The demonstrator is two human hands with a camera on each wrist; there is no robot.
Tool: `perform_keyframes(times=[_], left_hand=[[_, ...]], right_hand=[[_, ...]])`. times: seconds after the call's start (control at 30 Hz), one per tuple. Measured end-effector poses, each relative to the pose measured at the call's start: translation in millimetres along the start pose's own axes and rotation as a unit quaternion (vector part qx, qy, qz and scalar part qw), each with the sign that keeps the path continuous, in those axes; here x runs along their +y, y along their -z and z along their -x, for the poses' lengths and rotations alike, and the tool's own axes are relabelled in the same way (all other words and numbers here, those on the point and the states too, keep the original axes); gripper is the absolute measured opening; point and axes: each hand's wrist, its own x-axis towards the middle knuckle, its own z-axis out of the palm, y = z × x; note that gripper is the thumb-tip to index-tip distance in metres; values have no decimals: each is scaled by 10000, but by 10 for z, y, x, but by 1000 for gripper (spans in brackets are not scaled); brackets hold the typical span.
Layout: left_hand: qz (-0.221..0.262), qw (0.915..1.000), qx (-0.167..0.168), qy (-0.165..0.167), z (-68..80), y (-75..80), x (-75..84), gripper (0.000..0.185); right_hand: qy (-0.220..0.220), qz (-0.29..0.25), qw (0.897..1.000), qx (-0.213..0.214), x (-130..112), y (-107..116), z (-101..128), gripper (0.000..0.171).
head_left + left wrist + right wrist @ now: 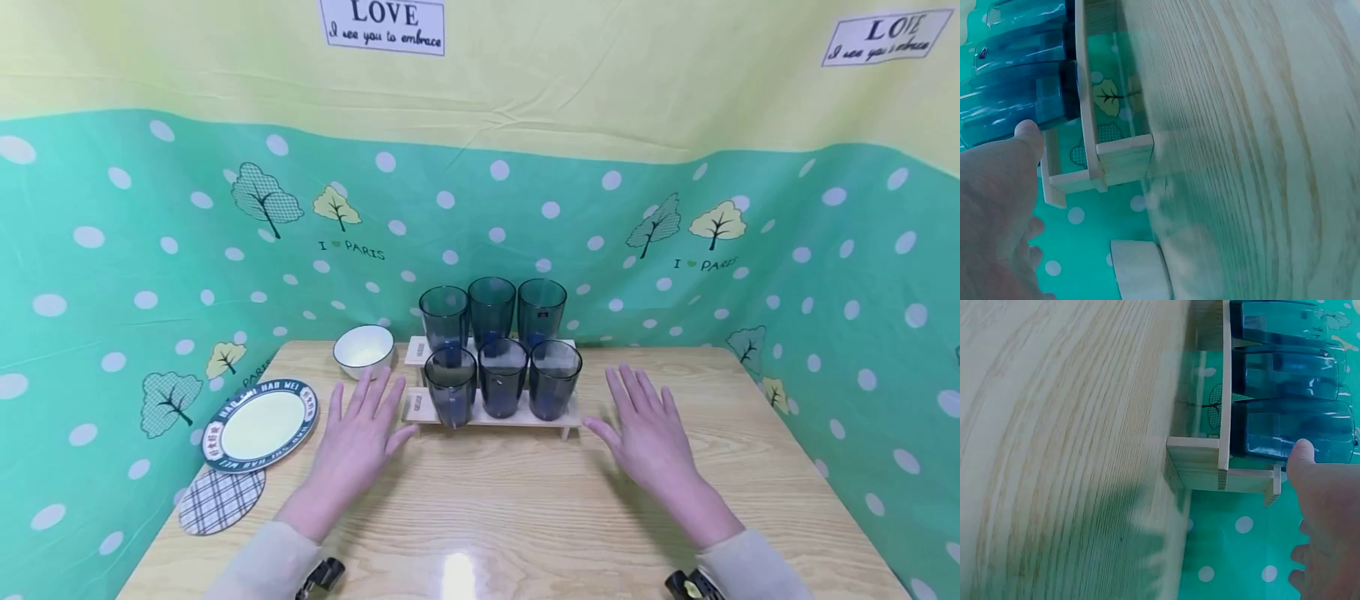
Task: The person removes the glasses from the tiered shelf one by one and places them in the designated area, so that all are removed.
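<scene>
Several dark blue drinking glasses stand upright in two rows on a two-step wooden rack [517,415]. In the front row are a left glass [452,392], a middle glass [503,379] and a right glass [554,382]. My left hand [352,437] hovers left of the rack, fingers spread and straight, holding nothing. On the rack's right side my right hand [651,429] is spread the same way, also bare. In the wrist views each thumb overlaps the nearest glass [1019,103]; whether either touches it I cannot tell.
A white bowl [364,348] sits behind my left hand. Farther left, a blue-rimmed plate [300,433] partly covers a checked round mat [221,502]. A green dotted curtain [495,200] hangs behind and along both sides of the wooden table [517,517].
</scene>
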Motion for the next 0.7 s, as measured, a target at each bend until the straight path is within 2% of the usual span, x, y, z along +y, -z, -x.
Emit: perform_keyframes(times=[0.4,0.7], left_hand=[[556,9978,-85,344,-37,-101,72,82],[1293,9894,58,665,-58,-204,132,79]], right_hand=[[-13,-364,9991,215,-87,-13,-44,91],[-50,-942,9948,383,-157,71,-127,91]])
